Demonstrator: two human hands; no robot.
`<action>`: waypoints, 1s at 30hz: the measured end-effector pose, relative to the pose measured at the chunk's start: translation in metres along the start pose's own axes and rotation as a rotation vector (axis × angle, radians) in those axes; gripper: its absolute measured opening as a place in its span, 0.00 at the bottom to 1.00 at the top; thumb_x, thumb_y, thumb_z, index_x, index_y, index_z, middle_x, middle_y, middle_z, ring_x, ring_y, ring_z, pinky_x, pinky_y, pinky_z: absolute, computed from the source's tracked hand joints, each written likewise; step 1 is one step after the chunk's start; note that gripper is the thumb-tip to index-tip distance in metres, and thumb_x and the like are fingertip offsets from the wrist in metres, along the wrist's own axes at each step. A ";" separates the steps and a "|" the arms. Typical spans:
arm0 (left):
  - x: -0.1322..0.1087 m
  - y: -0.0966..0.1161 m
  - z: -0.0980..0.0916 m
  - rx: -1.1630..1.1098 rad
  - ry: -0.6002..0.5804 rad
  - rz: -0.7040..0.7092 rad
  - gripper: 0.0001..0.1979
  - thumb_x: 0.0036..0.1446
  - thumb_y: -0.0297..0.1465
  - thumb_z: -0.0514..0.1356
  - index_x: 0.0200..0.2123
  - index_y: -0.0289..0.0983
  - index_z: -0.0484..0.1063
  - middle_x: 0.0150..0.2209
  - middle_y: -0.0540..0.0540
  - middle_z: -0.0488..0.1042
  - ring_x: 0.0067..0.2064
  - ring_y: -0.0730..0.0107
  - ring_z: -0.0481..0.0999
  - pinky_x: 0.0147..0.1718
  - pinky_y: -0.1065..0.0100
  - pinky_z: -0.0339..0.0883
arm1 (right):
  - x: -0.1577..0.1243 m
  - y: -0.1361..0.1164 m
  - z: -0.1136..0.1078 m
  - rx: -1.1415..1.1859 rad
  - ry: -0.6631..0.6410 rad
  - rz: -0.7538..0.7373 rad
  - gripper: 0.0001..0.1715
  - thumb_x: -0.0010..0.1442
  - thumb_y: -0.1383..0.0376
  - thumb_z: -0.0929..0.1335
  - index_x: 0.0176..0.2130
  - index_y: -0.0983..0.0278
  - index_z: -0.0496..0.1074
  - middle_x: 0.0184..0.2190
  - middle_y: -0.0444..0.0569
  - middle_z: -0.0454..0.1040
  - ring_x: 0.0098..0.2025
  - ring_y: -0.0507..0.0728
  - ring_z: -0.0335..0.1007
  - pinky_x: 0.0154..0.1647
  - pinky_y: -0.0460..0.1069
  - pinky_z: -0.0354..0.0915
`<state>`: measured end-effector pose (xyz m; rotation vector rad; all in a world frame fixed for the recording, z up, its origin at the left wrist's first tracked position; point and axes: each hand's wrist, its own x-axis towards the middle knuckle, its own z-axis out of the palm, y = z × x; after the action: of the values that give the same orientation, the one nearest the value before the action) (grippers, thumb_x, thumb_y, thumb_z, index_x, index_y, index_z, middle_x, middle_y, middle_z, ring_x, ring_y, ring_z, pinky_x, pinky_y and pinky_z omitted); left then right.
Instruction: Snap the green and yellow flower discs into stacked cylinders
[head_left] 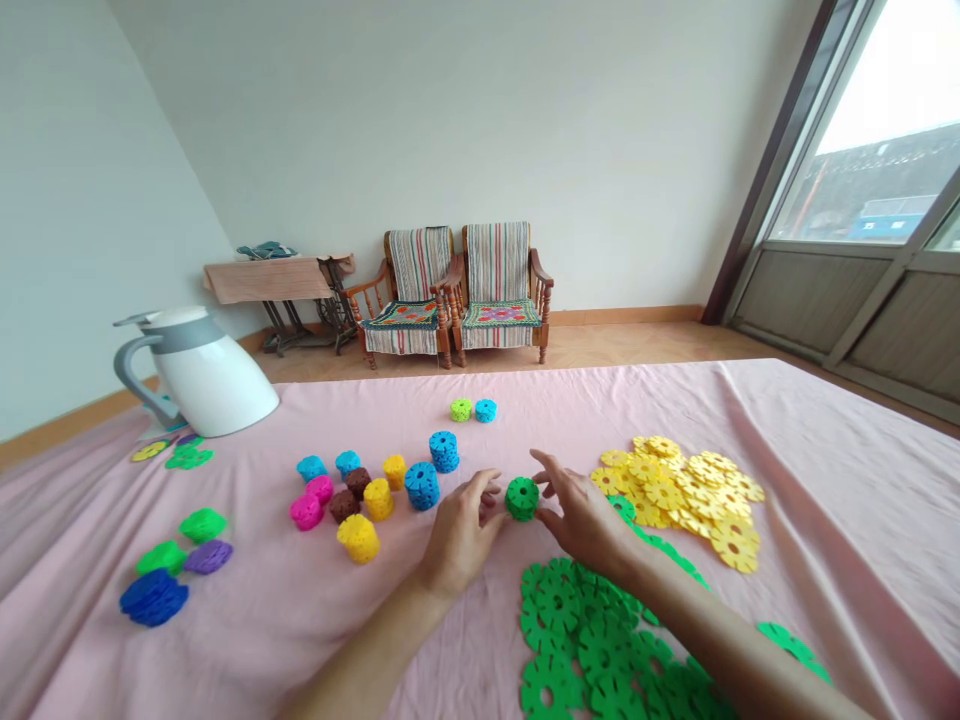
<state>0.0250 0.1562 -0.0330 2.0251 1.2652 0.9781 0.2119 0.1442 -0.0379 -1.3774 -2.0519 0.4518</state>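
Observation:
A short stack of green snowflake discs (522,499) stands on the pink cloth between my two hands. To its left is my left hand (466,525), fingers curved and thumb tip close beside the stack; whether it touches, I cannot tell. On the other side my right hand (581,510) has its fingers spread, with the thumb near the stack's lower edge. Neither hand is closed around it. Loose green discs (555,605) lie in a heap below my right hand and forearm, which hide part of them. Beyond that hand spreads a pile of yellow discs (664,490).
Blue stacks (422,486), yellow stacks (358,539), brown stacks (344,506) and pink stacks (306,512) stand left of my hands. Farther left are dark blue discs (154,598) and a white jug (214,375). A lime stack (460,410) stands toward the table's far edge.

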 end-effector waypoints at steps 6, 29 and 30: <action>-0.002 -0.001 0.003 0.072 0.000 0.112 0.29 0.51 0.23 0.60 0.56 0.42 0.59 0.42 0.45 0.74 0.45 0.63 0.72 0.46 0.61 0.66 | -0.001 -0.007 0.000 -0.032 -0.028 0.010 0.41 0.52 0.72 0.65 0.61 0.63 0.47 0.46 0.56 0.71 0.46 0.58 0.67 0.47 0.54 0.62; -0.003 0.000 -0.001 -0.020 -0.002 0.020 0.27 0.47 0.28 0.64 0.53 0.40 0.64 0.45 0.44 0.74 0.41 0.66 0.73 0.44 0.63 0.67 | -0.030 -0.054 -0.060 -0.148 -0.411 0.006 0.19 0.45 0.67 0.69 0.40 0.59 0.67 0.40 0.47 0.70 0.39 0.57 0.67 0.37 0.51 0.62; -0.003 0.000 -0.001 -0.024 0.007 0.020 0.28 0.46 0.28 0.65 0.52 0.40 0.64 0.46 0.44 0.73 0.42 0.66 0.73 0.44 0.62 0.66 | -0.033 -0.058 -0.061 -0.171 -0.447 -0.013 0.22 0.44 0.67 0.70 0.41 0.59 0.67 0.42 0.49 0.69 0.42 0.59 0.67 0.39 0.52 0.62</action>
<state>0.0236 0.1535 -0.0330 2.0209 1.2335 1.0063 0.2198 0.0874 0.0319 -1.4603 -2.5062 0.6375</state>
